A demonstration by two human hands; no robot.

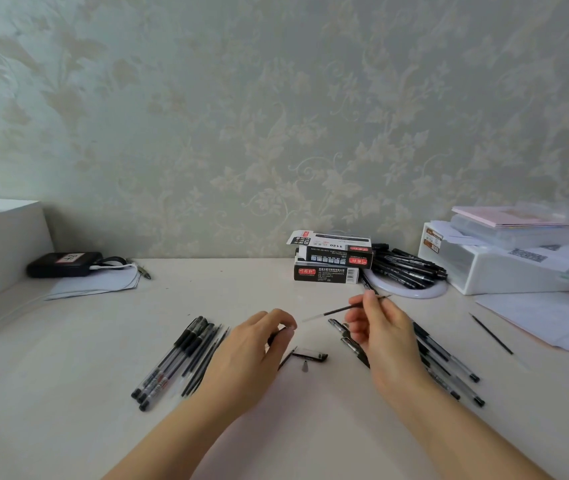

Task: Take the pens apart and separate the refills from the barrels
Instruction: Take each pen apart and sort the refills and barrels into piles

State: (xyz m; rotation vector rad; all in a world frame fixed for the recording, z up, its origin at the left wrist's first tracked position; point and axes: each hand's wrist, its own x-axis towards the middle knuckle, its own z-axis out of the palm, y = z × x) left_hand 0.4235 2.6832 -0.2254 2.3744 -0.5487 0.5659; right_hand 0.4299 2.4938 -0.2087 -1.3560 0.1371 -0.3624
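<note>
From the head camera I see my right hand (385,336) raised a little above the white table (68,393), its fingers (362,301) pinching a thin black refill (336,310) that slants down to the left. My left hand (259,348) has its fingers curled around a dark pen barrel (273,337), mostly hidden in the grip. Between the hands a pen cap (312,355) and a small grey tip (305,366) lie on the table. To the left sit several barrels (168,367) with loose refills (203,362) just beside them; whole pens (449,365) lie under and right of my right hand, and one lone refill (491,334) lies well apart on the right. At the back, two stacked black pen boxes (330,259) carry red labels; I can read "1120" on the upper one, the rest is too small. Beside them a white round dish (428,292) holds a heap of black pens (404,266). A white plastic bin (505,271) is topped with papers. Far left, a black device (63,264) bears a tag reading "24".
</note>
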